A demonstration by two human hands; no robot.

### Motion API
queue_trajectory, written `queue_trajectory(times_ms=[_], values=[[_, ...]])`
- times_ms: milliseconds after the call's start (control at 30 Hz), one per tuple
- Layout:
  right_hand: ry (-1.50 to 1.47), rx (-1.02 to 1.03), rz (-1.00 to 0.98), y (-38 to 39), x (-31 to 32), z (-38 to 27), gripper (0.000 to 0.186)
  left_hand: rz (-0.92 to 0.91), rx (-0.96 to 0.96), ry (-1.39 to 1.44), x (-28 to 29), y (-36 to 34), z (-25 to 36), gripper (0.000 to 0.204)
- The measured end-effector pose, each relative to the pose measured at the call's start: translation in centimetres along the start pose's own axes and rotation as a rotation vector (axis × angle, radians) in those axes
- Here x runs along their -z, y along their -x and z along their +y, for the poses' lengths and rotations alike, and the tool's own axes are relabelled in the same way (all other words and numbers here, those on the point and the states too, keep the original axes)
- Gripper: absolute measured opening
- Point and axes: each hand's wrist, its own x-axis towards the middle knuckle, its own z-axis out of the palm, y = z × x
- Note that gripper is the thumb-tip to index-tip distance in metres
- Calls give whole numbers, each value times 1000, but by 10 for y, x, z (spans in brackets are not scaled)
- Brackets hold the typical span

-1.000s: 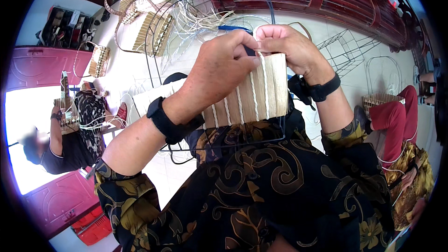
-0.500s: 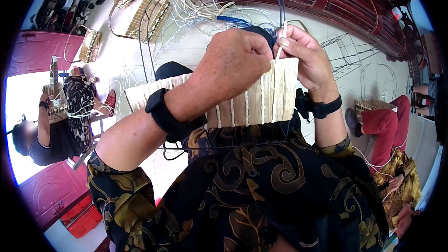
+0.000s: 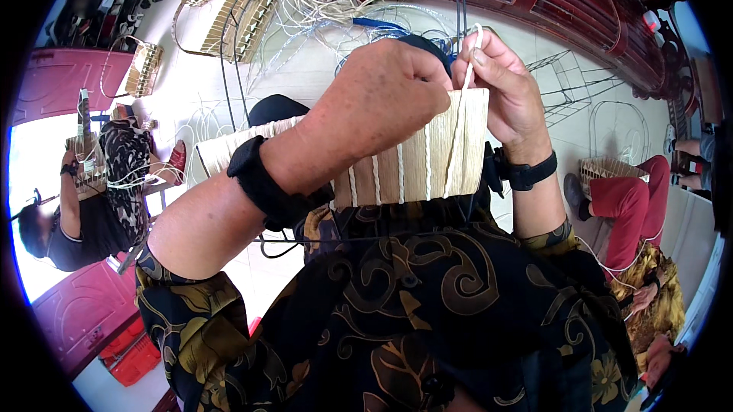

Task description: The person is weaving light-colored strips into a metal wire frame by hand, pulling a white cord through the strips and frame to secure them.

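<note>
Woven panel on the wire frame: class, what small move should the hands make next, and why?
Probably pull the pale strand taut: the right hand pinches it raised above the woven panel, while the left hand grips the top edge.

Pale tiled floor [image 3: 321, 76] is strewn with loose cane strands [image 3: 321, 7], half-woven baskets [image 3: 244, 19] and bare wire frames [image 3: 569, 80].

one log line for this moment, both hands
left hand: gripping top edge of woven panel | right hand: pinching pale strand above panel | others seated nearby
</note>
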Motion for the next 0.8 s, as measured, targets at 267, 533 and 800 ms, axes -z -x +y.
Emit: queue_trajectory(times_ms=[267,533,800], values=[[140,1,41,-2,-12,-7,12,-39,66,-36,6,5,7,21],[487,-125,54,-12,-5,-23,11,-60,2,-1,0,-2,5,21],[1565,272,66,-17,-23,-48,19,54,-111,-75,-10,-2,-3,21]])
